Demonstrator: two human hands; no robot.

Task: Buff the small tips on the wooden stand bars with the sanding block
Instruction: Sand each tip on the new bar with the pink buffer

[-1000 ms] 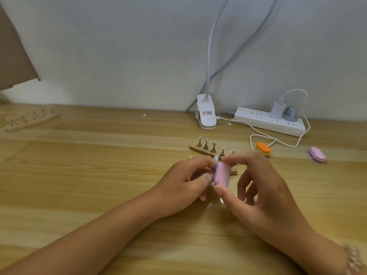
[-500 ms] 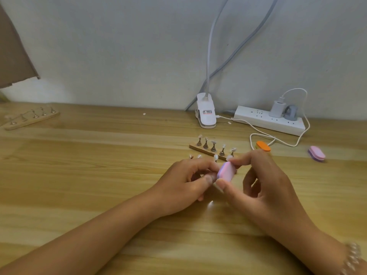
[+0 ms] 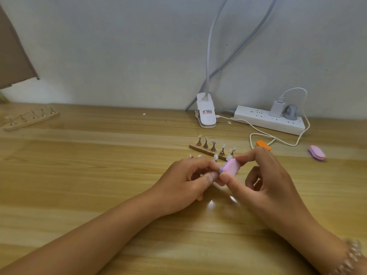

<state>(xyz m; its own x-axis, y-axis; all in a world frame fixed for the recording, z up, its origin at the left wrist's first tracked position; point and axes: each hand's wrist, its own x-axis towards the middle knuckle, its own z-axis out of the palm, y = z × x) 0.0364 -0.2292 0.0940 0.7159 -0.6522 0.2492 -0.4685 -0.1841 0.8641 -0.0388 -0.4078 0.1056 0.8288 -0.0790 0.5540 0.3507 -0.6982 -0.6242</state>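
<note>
Both forearms are stretched over the table [image 3: 79, 175]. The right hand [image 3: 264, 181] is closed in a pinch, and the left hand [image 3: 184, 181] is curled beside it (whether anything is gripped there cannot be told). A stand [image 3: 208, 152] is seen just beyond the fingertips. The block [image 3: 230, 166] is held between right thumb and forefinger, touching the left fingertips. Tips [image 3: 214, 142] are set upright on the stand.
</note>
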